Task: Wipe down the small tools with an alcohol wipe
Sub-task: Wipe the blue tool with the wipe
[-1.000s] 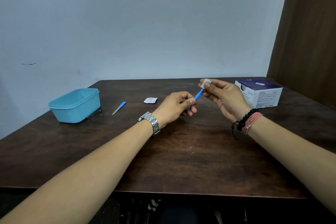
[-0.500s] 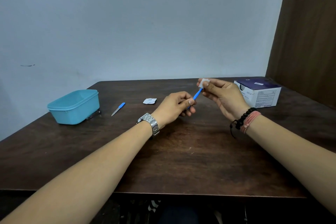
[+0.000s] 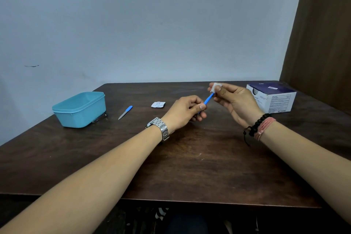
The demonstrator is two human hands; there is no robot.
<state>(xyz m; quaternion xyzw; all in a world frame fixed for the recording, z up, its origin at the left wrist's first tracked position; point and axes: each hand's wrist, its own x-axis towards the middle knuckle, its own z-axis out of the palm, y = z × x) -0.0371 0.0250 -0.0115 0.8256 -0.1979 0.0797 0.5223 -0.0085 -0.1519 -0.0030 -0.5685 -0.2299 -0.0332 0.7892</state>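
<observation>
While the left hand (image 3: 187, 109) grips a blue tool (image 3: 208, 99), the right hand (image 3: 230, 99) pinches a wipe (image 3: 214, 87); box (image 3: 273, 99) print unreadable.

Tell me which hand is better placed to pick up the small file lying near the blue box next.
Left. The left hand is nearer the file, and only holds the blue tool. The right hand pinches the wipe, farther away.

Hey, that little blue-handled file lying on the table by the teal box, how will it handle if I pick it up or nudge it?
The blue-handled file looks thin and flat, so it probably slides rather than rolls when nudged. It seems light for its size. Lying flush on the table, it may be fiddly to lift; pinching the thicker blue end should be easier. The metal blade is likely stiff.
</observation>
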